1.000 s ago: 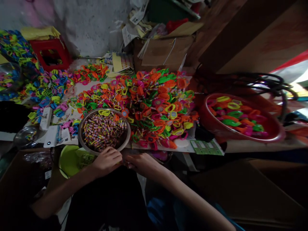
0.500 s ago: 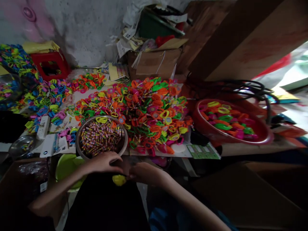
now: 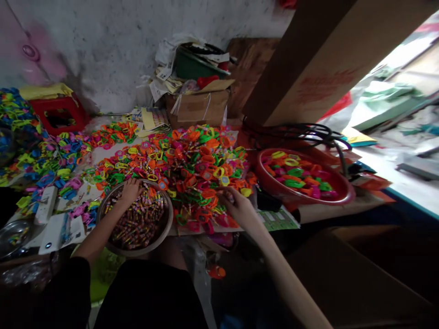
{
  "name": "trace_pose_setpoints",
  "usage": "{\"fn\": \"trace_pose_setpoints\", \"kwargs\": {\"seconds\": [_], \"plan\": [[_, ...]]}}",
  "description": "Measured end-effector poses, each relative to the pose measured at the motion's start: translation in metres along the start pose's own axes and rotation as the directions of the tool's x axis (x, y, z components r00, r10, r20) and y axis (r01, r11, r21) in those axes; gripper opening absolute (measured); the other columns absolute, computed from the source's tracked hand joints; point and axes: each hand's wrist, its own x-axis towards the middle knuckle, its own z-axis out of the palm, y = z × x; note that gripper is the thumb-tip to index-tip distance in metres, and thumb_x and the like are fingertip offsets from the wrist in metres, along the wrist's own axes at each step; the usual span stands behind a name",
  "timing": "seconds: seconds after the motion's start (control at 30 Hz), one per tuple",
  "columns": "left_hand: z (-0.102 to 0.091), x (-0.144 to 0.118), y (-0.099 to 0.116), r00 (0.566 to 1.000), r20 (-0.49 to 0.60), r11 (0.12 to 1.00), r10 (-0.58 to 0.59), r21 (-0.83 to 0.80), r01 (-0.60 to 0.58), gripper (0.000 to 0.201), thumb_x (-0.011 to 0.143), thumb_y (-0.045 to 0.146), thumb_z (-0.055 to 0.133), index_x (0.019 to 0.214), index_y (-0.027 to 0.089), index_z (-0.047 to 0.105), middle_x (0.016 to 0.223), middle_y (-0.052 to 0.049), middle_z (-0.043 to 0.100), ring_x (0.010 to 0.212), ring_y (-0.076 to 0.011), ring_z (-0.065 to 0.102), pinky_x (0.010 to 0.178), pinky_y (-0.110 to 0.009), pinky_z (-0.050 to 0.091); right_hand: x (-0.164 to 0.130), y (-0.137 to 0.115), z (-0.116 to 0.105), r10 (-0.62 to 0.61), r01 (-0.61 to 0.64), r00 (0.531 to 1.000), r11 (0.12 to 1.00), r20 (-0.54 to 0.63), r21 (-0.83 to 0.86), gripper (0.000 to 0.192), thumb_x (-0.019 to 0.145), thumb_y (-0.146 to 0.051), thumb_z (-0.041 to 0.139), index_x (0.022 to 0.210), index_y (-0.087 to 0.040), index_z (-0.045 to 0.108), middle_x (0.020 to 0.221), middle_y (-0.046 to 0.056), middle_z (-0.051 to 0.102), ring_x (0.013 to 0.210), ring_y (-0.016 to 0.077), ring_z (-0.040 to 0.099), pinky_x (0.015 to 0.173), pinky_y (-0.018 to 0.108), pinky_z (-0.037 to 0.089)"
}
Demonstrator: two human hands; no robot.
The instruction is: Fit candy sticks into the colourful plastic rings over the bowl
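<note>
My left hand (image 3: 129,190) reaches into a round metal bowl (image 3: 161,235) full of small wrapped sticks, its fingers down among them at the bowl's far rim. My right hand (image 3: 236,204) rests on the near edge of a big pile of bright plastic ring-shaped pieces (image 3: 192,169) in orange, green, yellow and pink. Its fingers are curled on the pile; whether they grip a piece is not clear. Both arms stretch forward from my dark lap.
A red basin (image 3: 338,196) with more coloured pieces stands to the right, black cables (image 3: 302,132) behind it. Blue, yellow and pink pieces (image 3: 44,160) cover the left side near a red stool (image 3: 58,114). A cardboard box (image 3: 199,107) sits at the back. A small steel bowl (image 3: 12,233) is at far left.
Both hands left my lap, where they were together. The left went forward into the metal bowl, the right out to the coloured pile. The camera tilted up and right.
</note>
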Motion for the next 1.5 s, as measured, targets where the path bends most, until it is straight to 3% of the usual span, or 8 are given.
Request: {"fn": "trace_pose_setpoints", "kwargs": {"seconds": [0.17, 0.37, 0.43, 0.57, 0.73, 1.1, 1.33, 1.5], "plan": [[-0.004, -0.001, -0.006, 0.998, 0.034, 0.999, 0.043, 0.010, -0.044, 0.024, 0.085, 0.025, 0.053, 0.104, 0.010, 0.055, 0.104, -0.019, 0.061, 0.112, -0.0346, 0.047, 0.096, -0.045, 0.032, -0.016, 0.016, 0.030, -0.016, 0.013, 0.970, 1.000, 0.243, 0.010, 0.035, 0.084, -0.037, 0.044, 0.106, -0.013, 0.058, 0.089, 0.010, 0.067, 0.079, 0.0199, 0.063, 0.071, 0.030, 0.049], [-0.023, -0.027, 0.004, 0.995, 0.035, 0.992, 0.094, -0.090, -0.090, 0.019, 0.090, 0.022, 0.047, 0.104, 0.014, 0.057, 0.108, -0.012, 0.062, 0.106, -0.0242, 0.055, 0.096, -0.036, 0.037, -0.032, -0.013, 0.054, -0.094, 0.050, 0.896, 0.992, 0.434, 0.113, 0.039, 0.091, -0.037, 0.044, 0.119, -0.014, 0.056, 0.102, 0.011, 0.068, 0.088, 0.0191, 0.065, 0.077, 0.028, 0.049], [-0.036, -0.049, 0.019, 0.986, 0.007, 0.971, 0.164, -0.175, -0.161, 0.021, 0.093, 0.024, 0.043, 0.109, 0.017, 0.055, 0.113, -0.007, 0.061, 0.106, -0.0183, 0.056, 0.093, -0.029, 0.040, -0.036, -0.027, 0.060, -0.152, 0.106, 0.887, 0.986, 0.436, 0.130, 0.039, 0.092, -0.036, 0.043, 0.122, -0.015, 0.054, 0.103, 0.010, 0.067, 0.089, 0.0189, 0.065, 0.077, 0.028, 0.050], [-0.070, -0.099, 0.059, 0.912, -0.134, 0.803, 0.387, -0.437, -0.405, 0.021, 0.093, 0.033, 0.049, 0.108, 0.020, 0.056, 0.106, -0.003, 0.063, 0.100, -0.0152, 0.059, 0.087, -0.026, 0.045, -0.045, -0.052, 0.070, -0.224, 0.178, 0.887, 0.973, 0.404, 0.148, 0.032, 0.092, -0.032, 0.044, 0.118, -0.015, 0.054, 0.103, 0.010, 0.067, 0.091, 0.0187, 0.066, 0.078, 0.027, 0.051], [-0.098, -0.136, 0.088, 0.910, -0.209, 0.790, 0.359, -0.452, -0.415, 0.018, 0.090, 0.035, 0.055, 0.100, 0.020, 0.059, 0.097, -0.002, 0.066, 0.094, -0.0146, 0.062, 0.083, -0.026, 0.047, -0.056, -0.078, 0.072, -0.291, 0.226, 0.870, 0.953, 0.399, 0.202, 0.027, 0.093, -0.029, 0.047, 0.116, -0.018, 0.052, 0.105, 0.007, 0.067, 0.093, 0.0168, 0.066, 0.078, 0.025, 0.051], [-0.110, -0.150, 0.100, 0.843, -0.308, 0.849, 0.440, -0.162, -0.503, 0.017, 0.092, 0.033, 0.051, 0.092, 0.017, 0.058, 0.086, -0.003, 0.062, 0.088, -0.0168, 0.055, 0.085, -0.030, 0.043, -0.070, -0.085, 0.074, -0.368, 0.345, 0.871, 0.930, 0.326, 0.127, 0.029, 0.094, -0.022, 0.044, 0.122, -0.019, 0.051, 0.111, 0.008, 0.065, 0.095, 0.0170, 0.066, 0.080, 0.025, 0.053], [-0.113, -0.153, 0.103, 0.853, -0.275, 0.860, 0.444, -0.135, -0.492, 0.019, 0.093, 0.032, 0.048, 0.091, 0.015, 0.056, 0.086, -0.004, 0.061, 0.085, -0.0184, 0.054, 0.081, -0.031, 0.042, -0.077, -0.080, 0.076, -0.516, 0.577, 0.793, 0.807, 0.324, -0.127, 0.038, 0.092, -0.013, 0.042, 0.130, -0.012, 0.046, 0.097, 0.010, 0.064, 0.079, 0.0177, 0.065, 0.066, 0.025, 0.053], [-0.112, -0.153, 0.104, 0.845, -0.254, 0.864, 0.470, -0.064, -0.500, 0.021, 0.095, 0.029, 0.043, 0.091, 0.013, 0.057, 0.083, -0.005, 0.059, 0.081, -0.0191, 0.052, 0.080, -0.033, 0.040, -0.079, -0.080, 0.080, -0.566, 0.657, 0.743, 0.720, 0.356, -0.226, 0.039, 0.091, -0.008, 0.038, 0.130, -0.009, 0.044, 0.092, 0.009, 0.062, 0.074, 0.0163, 0.063, 0.058, 0.023, 0.049]]}}
